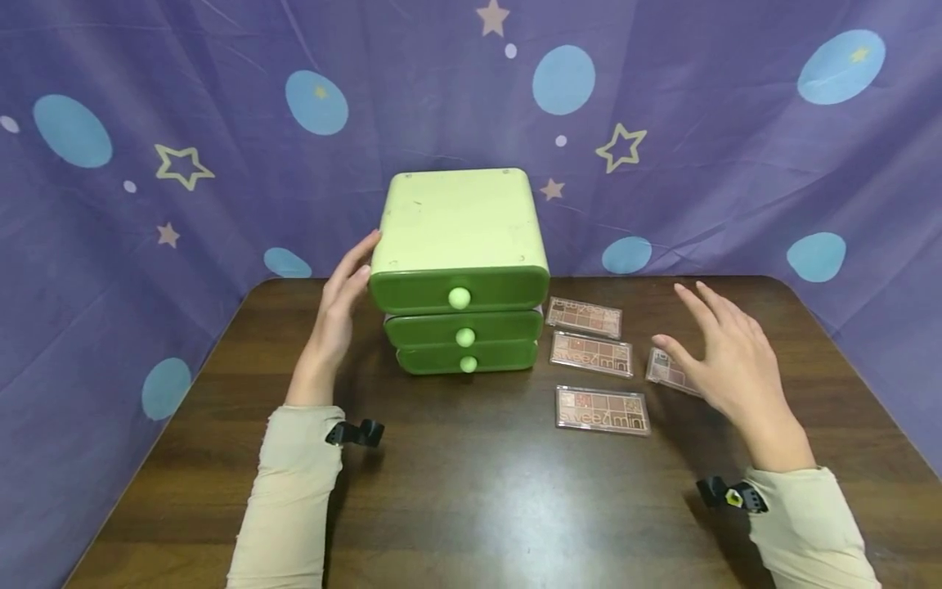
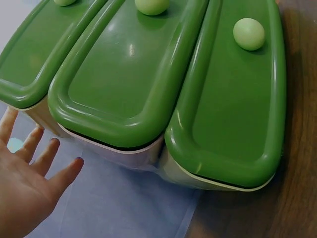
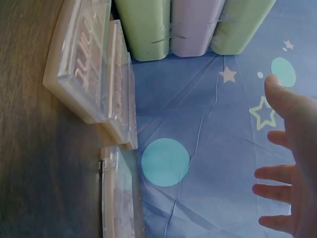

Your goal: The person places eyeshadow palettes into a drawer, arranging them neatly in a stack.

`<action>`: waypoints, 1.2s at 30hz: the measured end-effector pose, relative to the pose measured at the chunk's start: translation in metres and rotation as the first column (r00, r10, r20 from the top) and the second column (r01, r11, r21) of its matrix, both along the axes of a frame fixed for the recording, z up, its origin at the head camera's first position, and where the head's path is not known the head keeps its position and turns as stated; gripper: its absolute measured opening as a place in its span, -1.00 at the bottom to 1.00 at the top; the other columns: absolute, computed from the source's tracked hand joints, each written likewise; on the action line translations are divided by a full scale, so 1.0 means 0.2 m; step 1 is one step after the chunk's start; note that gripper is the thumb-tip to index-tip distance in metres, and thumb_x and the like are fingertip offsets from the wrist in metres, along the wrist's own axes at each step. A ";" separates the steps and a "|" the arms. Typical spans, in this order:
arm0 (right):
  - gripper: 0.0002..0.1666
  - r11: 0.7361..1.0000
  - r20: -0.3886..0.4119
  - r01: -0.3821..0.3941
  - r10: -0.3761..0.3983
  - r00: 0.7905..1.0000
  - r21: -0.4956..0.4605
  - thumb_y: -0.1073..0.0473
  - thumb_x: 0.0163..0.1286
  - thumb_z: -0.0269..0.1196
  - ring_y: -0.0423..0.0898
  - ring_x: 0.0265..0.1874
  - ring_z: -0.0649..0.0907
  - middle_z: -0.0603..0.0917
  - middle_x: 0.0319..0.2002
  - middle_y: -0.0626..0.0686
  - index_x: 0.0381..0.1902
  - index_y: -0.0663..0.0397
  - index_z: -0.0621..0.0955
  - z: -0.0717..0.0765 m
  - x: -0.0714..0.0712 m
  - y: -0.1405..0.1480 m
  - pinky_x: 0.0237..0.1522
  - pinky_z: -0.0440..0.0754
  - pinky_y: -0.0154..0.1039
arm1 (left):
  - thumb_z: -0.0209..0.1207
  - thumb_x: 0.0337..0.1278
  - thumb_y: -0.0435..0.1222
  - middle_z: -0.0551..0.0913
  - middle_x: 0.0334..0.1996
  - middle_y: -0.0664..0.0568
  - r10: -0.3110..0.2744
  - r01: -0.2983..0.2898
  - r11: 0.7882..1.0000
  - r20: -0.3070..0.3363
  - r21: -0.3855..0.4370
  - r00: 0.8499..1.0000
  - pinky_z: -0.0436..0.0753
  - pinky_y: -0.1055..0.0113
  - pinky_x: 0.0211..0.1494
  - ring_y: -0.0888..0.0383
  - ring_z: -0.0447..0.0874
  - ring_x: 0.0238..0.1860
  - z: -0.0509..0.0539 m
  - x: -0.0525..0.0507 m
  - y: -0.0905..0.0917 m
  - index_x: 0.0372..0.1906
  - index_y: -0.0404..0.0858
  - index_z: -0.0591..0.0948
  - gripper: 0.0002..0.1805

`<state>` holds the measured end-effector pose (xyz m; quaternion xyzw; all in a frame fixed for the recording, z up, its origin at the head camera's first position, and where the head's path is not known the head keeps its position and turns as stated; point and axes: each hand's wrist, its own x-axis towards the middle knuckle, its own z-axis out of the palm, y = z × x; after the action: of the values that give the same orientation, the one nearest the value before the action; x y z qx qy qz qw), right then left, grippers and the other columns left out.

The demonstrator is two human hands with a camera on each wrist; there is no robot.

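Observation:
A small green three-drawer cabinet [image 1: 458, 219] stands at the back middle of the table, its drawers looking closed. My left hand [image 1: 340, 315] rests against its left side near the top, fingers straight; in the left wrist view the left hand [image 2: 29, 183] is spread beside the drawer fronts [image 2: 114, 74]. Over the right of the table my right hand [image 1: 732, 360] hovers with fingers spread, holding nothing. Beneath it lies a partly hidden eyeshadow palette [image 1: 668, 372]. Three more palettes lie right of the cabinet: a front one [image 1: 602, 411], a middle one [image 1: 592, 354] and a back one [image 1: 585, 317].
The brown wooden table [image 1: 471, 507] has rounded back corners. Behind it hangs a purple curtain [image 1: 456, 98] with stars and blue ovals. Each sleeve carries a black wrist camera, the left one [image 1: 356, 433] and the right one [image 1: 732, 495].

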<state>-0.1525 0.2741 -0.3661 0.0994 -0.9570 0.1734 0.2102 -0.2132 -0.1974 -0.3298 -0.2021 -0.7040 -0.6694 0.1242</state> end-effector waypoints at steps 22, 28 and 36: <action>-0.39 0.885 -0.307 -0.319 0.216 0.927 -0.338 0.40 0.23 0.37 0.03 -0.14 0.67 0.73 -0.09 0.06 0.25 0.10 0.56 0.14 0.05 -0.43 0.04 0.46 -0.40 | -0.14 0.45 -0.21 0.33 0.43 0.06 0.044 -0.045 0.999 0.067 0.007 0.997 0.36 0.12 0.33 0.12 0.40 0.27 0.00 0.01 0.01 0.47 -0.22 0.32 -0.45; -0.45 0.821 -0.294 -0.415 0.315 0.902 -0.392 0.41 0.22 0.38 -0.11 -0.28 0.66 0.74 -0.14 0.06 0.20 0.18 0.58 0.19 0.03 -0.57 -0.19 0.58 -0.41 | -0.14 0.46 -0.20 0.34 0.40 0.02 0.042 -0.041 0.999 0.074 -0.003 0.996 0.40 0.18 0.26 0.16 0.50 0.14 0.02 0.01 0.00 0.47 -0.22 0.32 -0.45; -0.53 0.705 -0.284 -0.490 0.399 0.872 -0.512 0.39 0.23 0.39 -0.15 -0.35 0.68 0.75 -0.24 0.04 0.12 0.16 0.62 0.22 0.00 -0.74 -0.22 0.65 -0.37 | -0.15 0.46 -0.25 0.34 0.40 -0.01 0.012 -0.011 0.999 0.054 -0.031 0.998 0.35 0.20 0.30 0.16 0.44 0.19 0.03 0.00 -0.01 0.47 -0.27 0.31 -0.46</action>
<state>-0.1519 0.1267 -0.3217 0.2730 -0.7891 0.4882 0.2538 -0.2124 -0.1999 -0.3228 -0.1815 -0.7184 -0.6632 0.1057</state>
